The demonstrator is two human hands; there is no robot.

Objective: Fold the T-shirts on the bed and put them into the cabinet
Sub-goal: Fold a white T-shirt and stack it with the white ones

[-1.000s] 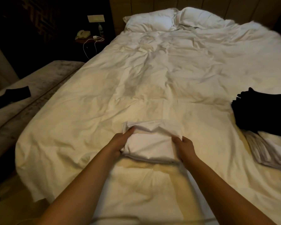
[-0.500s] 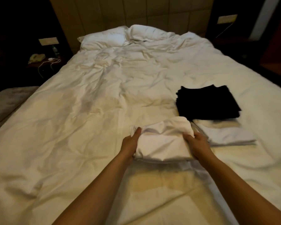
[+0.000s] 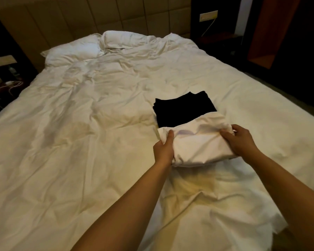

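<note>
A folded white T-shirt (image 3: 198, 142) is held between both hands over the right half of the bed (image 3: 80, 142). My left hand (image 3: 164, 149) grips its left edge, thumb on top. My right hand (image 3: 240, 140) grips its right edge. Just behind it lies a folded black T-shirt (image 3: 183, 109), whose near edge the white one covers. The other folded white garment seen earlier beside the black one is hidden under the held shirt.
Two white pillows (image 3: 91, 48) lie at the padded headboard (image 3: 98, 15). A dark nightstand with a white cable (image 3: 5, 86) stands at the left. A reddish wooden cabinet (image 3: 265, 33) stands open beyond the bed's right side.
Both hands have carried the folded white T-shirt to the right across the bed, until it overlaps the black T-shirt's near edge. The view has swung right.
</note>
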